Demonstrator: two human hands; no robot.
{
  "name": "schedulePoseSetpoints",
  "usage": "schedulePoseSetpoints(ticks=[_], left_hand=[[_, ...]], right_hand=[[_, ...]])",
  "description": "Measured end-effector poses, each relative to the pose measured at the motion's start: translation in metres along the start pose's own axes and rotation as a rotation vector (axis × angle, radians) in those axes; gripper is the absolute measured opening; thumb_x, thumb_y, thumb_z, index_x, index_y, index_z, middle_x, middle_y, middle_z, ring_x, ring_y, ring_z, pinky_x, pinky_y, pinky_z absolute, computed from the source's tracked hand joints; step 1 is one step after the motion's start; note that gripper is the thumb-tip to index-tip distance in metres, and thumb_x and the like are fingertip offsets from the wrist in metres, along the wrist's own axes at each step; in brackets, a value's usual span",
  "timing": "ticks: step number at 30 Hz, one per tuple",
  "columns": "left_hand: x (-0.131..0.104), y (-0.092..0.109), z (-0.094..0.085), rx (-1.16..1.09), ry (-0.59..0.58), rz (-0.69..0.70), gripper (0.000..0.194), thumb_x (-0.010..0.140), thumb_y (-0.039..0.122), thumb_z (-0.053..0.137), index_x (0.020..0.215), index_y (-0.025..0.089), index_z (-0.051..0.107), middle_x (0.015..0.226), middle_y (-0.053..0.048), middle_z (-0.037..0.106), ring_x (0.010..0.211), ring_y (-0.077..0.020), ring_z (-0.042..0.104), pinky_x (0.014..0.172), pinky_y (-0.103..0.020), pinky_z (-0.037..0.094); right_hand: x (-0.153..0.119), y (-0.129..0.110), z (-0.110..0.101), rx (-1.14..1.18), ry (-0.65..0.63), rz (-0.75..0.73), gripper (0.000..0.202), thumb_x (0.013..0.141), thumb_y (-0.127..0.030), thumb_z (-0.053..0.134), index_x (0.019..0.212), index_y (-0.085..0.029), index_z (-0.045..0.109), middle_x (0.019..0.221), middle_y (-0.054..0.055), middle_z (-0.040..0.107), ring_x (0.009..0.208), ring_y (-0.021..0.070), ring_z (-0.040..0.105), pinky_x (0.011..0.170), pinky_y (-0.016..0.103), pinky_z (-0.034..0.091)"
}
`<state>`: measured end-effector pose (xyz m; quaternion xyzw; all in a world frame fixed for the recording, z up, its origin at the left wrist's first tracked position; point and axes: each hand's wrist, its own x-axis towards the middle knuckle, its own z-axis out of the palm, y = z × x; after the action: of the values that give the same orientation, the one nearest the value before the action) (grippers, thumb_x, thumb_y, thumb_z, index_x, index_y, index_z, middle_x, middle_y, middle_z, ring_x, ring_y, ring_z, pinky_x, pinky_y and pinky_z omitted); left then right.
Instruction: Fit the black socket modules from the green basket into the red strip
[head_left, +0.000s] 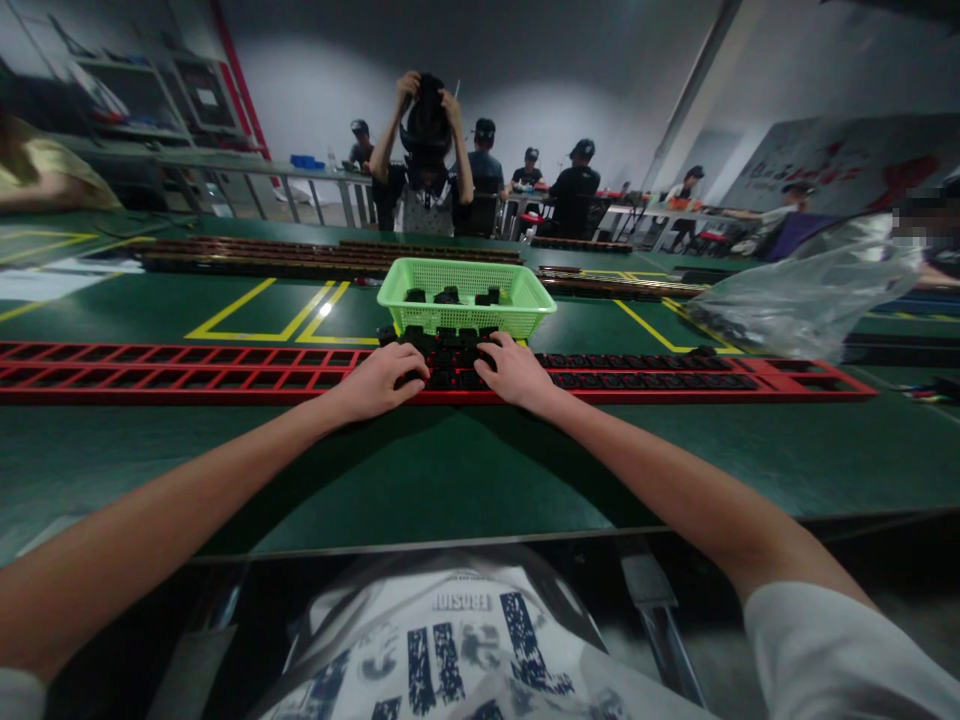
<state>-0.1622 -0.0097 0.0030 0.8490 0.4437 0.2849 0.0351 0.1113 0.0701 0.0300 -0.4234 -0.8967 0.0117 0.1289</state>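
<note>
A long red frame [247, 378] with two rows of slots lies across the green table in front of me. My left hand [384, 380] rests at its middle, fingers curled around a small black part at the slots. Opposite it, my right hand [517, 372] is bent over the same cluster, thumb and fingers on another small black part. Between the hands several black parts [448, 352] sit in and on the frame; their exact kind is too small to tell. Black parts [645, 381] fill slots to the right, while slots on the left show none.
Just behind the frame stands a light green basket [466, 270] with a few black parts inside. Further back lie stacked long strips [300, 252]. A clear plastic bag [810, 290] is at the right. Across the table a person [424, 170] raises both hands to dark headgear; others sit beyond.
</note>
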Motion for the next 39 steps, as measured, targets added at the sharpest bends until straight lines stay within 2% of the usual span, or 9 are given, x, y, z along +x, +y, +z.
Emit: schedulePoseSetpoints(ticks=[3, 9, 15, 20, 25, 31, 35, 39], left_hand=[[0.0, 0.0, 0.0, 0.003, 0.001, 0.002, 0.024, 0.103, 0.035, 0.056, 0.104, 0.019, 0.075, 0.113, -0.012, 0.073, 0.107, -0.028, 0.067, 0.1, -0.049, 0.054], [0.0, 0.0, 0.0, 0.002, 0.002, 0.009, 0.024, 0.103, 0.035, 0.056, 0.104, 0.019, 0.074, 0.113, -0.011, 0.073, 0.107, -0.0279, 0.067, 0.1, -0.049, 0.053], [0.0, -0.001, 0.0, 0.008, 0.007, 0.015, 0.023, 0.103, 0.034, 0.056, 0.104, 0.02, 0.074, 0.112, -0.011, 0.073, 0.107, -0.0274, 0.067, 0.1, -0.048, 0.053], [-0.001, -0.001, 0.0, 0.003, 0.005, 0.006, 0.023, 0.103, 0.035, 0.057, 0.104, 0.02, 0.074, 0.112, -0.01, 0.073, 0.107, -0.0274, 0.067, 0.101, -0.048, 0.053], [0.0, 0.0, -0.001, 0.004, 0.009, 0.014, 0.025, 0.103, 0.035, 0.055, 0.103, 0.019, 0.074, 0.112, -0.011, 0.073, 0.105, -0.0278, 0.067, 0.099, -0.048, 0.054], [0.0, 0.002, -0.002, 0.007, 0.002, -0.006, 0.023, 0.103, 0.035, 0.057, 0.103, 0.02, 0.075, 0.112, -0.011, 0.073, 0.106, -0.0272, 0.067, 0.101, -0.048, 0.055], [0.0, 0.002, -0.001, 0.004, 0.0, -0.015, 0.022, 0.103, 0.035, 0.058, 0.103, 0.021, 0.075, 0.113, -0.01, 0.073, 0.106, -0.0268, 0.067, 0.102, -0.049, 0.055], [0.0, 0.002, -0.001, 0.006, -0.001, -0.02, 0.022, 0.102, 0.035, 0.058, 0.103, 0.021, 0.075, 0.114, -0.01, 0.073, 0.107, -0.0269, 0.067, 0.101, -0.049, 0.055]], right_hand=[[0.001, 0.001, 0.001, 0.008, 0.014, 0.002, 0.051, 0.112, -0.036, 0.05, 0.152, -0.011, 0.068, 0.163, 0.023, 0.055, 0.136, 0.0396, 0.068, 0.123, 0.054, 0.048], [0.003, 0.003, 0.005, -0.008, 0.054, 0.013, 0.051, 0.111, -0.036, 0.052, 0.144, -0.002, 0.069, 0.162, 0.026, 0.055, 0.135, 0.0411, 0.068, 0.123, 0.052, 0.05], [0.003, 0.005, 0.008, -0.002, 0.076, 0.001, 0.047, 0.11, -0.035, 0.055, 0.141, -0.005, 0.07, 0.162, 0.025, 0.056, 0.133, 0.0384, 0.069, 0.123, 0.051, 0.05], [0.004, 0.009, 0.01, 0.022, 0.102, -0.082, 0.045, 0.11, -0.03, 0.055, 0.146, -0.006, 0.069, 0.159, 0.021, 0.061, 0.137, 0.0361, 0.066, 0.123, 0.05, 0.049], [0.005, 0.009, 0.011, 0.0, 0.093, -0.105, 0.038, 0.11, -0.03, 0.054, 0.131, -0.009, 0.078, 0.156, 0.02, 0.062, 0.138, 0.035, 0.063, 0.124, 0.051, 0.047], [0.004, 0.008, 0.01, -0.023, 0.122, -0.126, 0.039, 0.11, -0.029, 0.052, 0.12, -0.008, 0.083, 0.145, 0.019, 0.066, 0.132, 0.0339, 0.061, 0.123, 0.049, 0.046], [0.002, 0.008, 0.009, -0.017, 0.135, -0.12, 0.04, 0.112, -0.031, 0.049, 0.115, -0.014, 0.085, 0.139, 0.017, 0.068, 0.128, 0.0336, 0.059, 0.117, 0.052, 0.049], [-0.002, 0.005, 0.006, -0.023, 0.124, -0.109, 0.043, 0.113, -0.032, 0.045, 0.113, -0.015, 0.085, 0.14, 0.016, 0.069, 0.129, 0.0352, 0.058, 0.115, 0.055, 0.049]])
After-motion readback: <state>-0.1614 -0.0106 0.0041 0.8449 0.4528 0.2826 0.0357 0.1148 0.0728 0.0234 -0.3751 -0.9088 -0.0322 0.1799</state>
